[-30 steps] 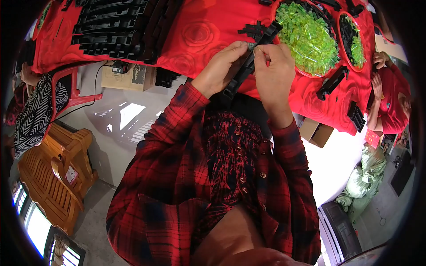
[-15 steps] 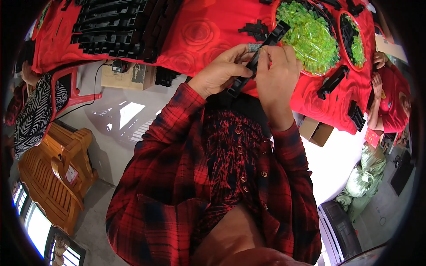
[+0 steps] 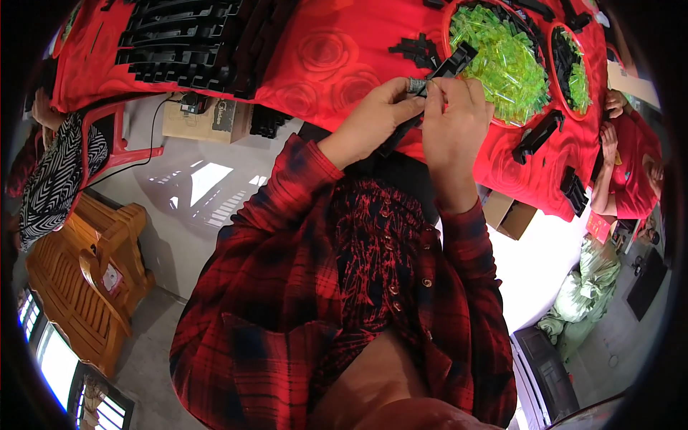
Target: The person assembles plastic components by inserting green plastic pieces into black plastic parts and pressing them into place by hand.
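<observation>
My left hand is closed round a long black plastic part, held at a slant above the table's near edge. A grey wrap circles one finger of that hand. My right hand meets it at the part's middle, thumb and fingertips pinched together; whatever lies between them is hidden. Just beyond the part's upper end is a red basin heaped with clear yellow-green plastic pieces. Small black pieces lie loose on the red cloth left of it.
Rows of black parts are stacked at the far left. A second basin and black parts are at the right, near a person in red. Below the table stand cardboard boxes; a wooden chair is at left.
Both hands have drawn closer together over the black part. Its upper end has shifted slightly right and down, and my right fingertips now pinch by my left thumb.
</observation>
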A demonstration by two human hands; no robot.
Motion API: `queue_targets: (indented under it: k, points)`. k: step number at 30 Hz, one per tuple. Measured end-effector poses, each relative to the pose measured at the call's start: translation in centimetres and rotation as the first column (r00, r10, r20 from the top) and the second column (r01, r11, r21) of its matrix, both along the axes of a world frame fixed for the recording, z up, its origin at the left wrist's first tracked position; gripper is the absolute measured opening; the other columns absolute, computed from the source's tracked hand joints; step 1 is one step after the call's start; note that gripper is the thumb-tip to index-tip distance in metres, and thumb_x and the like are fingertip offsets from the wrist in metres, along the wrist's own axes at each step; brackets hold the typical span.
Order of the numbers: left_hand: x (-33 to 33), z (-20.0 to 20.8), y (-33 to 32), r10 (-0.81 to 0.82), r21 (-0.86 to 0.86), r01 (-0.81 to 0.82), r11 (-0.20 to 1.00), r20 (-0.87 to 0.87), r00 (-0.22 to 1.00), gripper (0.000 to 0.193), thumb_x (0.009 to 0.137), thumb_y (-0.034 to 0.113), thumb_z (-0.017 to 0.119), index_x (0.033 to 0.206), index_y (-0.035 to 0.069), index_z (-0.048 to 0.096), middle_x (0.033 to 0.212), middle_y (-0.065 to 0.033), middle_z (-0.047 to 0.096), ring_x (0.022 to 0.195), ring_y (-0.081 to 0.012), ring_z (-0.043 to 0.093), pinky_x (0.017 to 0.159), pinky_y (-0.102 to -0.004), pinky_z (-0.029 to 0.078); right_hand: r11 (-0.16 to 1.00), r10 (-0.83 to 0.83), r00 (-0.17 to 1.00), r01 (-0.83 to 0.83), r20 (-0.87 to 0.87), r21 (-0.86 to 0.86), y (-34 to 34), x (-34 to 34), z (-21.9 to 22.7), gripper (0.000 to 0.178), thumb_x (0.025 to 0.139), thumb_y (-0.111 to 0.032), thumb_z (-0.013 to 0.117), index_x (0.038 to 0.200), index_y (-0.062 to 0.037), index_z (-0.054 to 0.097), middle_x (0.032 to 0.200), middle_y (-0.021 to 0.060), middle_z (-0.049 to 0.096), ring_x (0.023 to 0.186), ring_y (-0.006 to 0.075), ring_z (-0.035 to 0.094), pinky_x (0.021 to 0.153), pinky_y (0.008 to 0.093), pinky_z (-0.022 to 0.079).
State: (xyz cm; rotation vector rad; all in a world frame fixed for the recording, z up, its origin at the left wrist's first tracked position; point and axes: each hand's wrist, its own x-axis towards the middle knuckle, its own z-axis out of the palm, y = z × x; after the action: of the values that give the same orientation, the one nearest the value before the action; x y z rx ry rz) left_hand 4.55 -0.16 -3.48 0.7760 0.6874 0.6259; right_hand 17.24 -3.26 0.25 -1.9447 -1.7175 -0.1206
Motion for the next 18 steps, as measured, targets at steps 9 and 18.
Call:
queue_targets:
  k: [9,18]
  points:
    - [0.8,-0.6,-0.5,0.046,0.296,0.06,0.953,-0.338,0.94,0.02,0.099,0.012,0.057,0.112,-0.002,0.055,0.096,-0.0026,0.059,0.09,-0.0092,0.052,0.08,-0.0265,0.045,0.997,-0.035,0.985,0.023,-0.167,-0.075,-0.4,0.7,-0.5,0.006,0.086,-0.015,0.067,0.084,-0.0095,0.068,0.084,0.0083,0.059,0.081,0.0288,0.058,0.074,0.0411,0.039]
    - [0.9,-0.7,-0.7,0.103,0.323,0.01,0.946,-0.331,0.938,0.017,0.098,0.01,0.057,0.108,-0.003,0.055,0.091,-0.0026,0.057,0.085,-0.0095,0.051,0.075,-0.0278,0.046,0.981,0.022,0.944,-0.083,-0.329,-0.174,-1.1,1.8,0.7,0.012,0.086,-0.009,0.063,0.095,-0.0086,0.072,0.084,0.0101,0.061,0.082,0.0301,0.059,0.076,0.0423,0.039]
